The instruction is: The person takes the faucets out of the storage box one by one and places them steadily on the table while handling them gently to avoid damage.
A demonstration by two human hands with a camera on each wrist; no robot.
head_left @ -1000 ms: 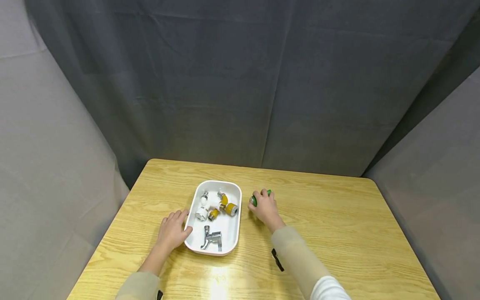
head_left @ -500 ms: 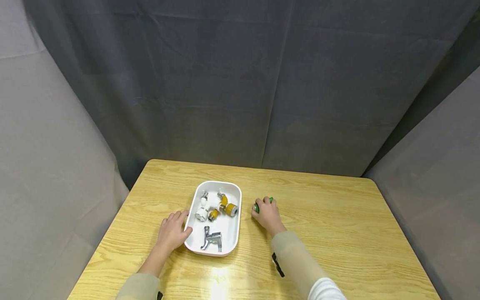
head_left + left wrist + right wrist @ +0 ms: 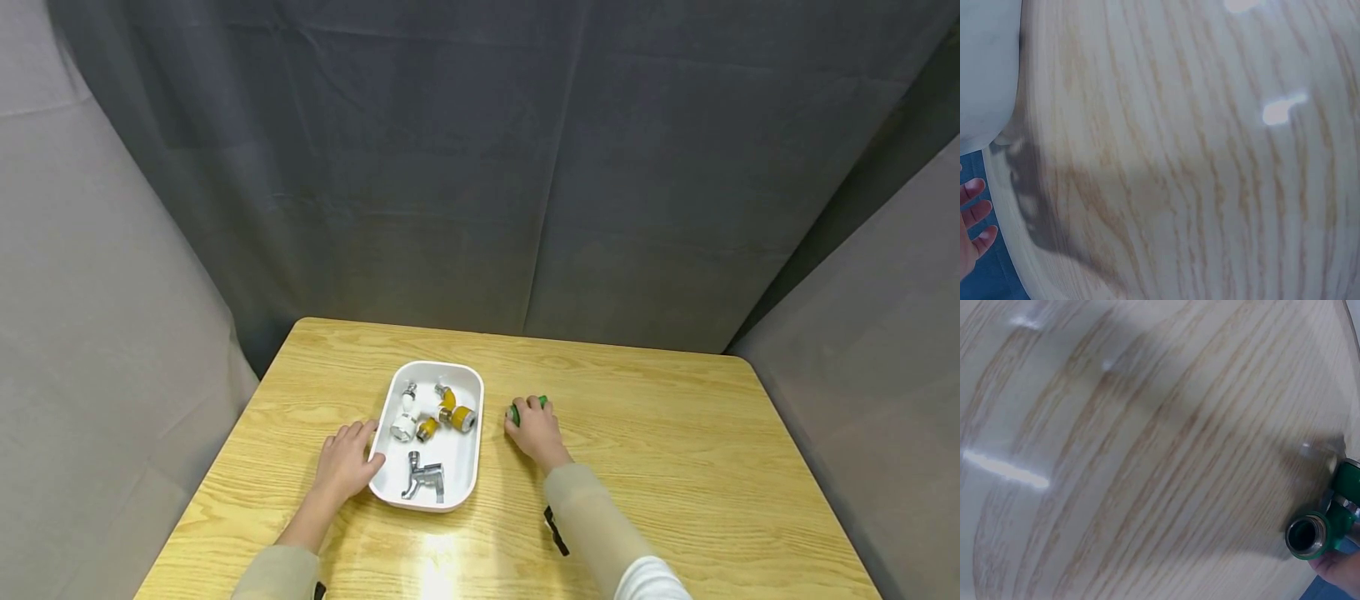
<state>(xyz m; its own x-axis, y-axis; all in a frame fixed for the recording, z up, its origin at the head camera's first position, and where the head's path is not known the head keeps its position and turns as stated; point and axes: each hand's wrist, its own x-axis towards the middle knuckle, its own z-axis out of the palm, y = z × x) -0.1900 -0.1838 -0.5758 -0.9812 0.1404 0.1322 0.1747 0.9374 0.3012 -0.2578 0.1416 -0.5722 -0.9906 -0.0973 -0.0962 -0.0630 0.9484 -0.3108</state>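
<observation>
My right hand (image 3: 537, 432) grips a green pipe fitting (image 3: 514, 414) on the table, right of the white tray (image 3: 477, 454). In the right wrist view the green fitting shows a round, threaded metal opening, with fingers against its side. My left hand (image 3: 347, 460) rests at the tray's left rim, its thumb lying over the edge and its fingers extended. Inside the tray lie a chrome faucet (image 3: 427, 477) in the near part, a white valve-like fitting (image 3: 404, 426), and several yellow fittings with metal ends, including the larger yellow fitting (image 3: 462, 419).
The wooden table (image 3: 675, 450) extends to the right of both hands. A dark grey curtain (image 3: 420, 167) hangs behind its far edge, with lighter cloth panels at the left and right.
My right hand has shifted slightly right and nearer to me with the green fitting, moving a little away from the tray. The left hand and the tray's contents stay put.
</observation>
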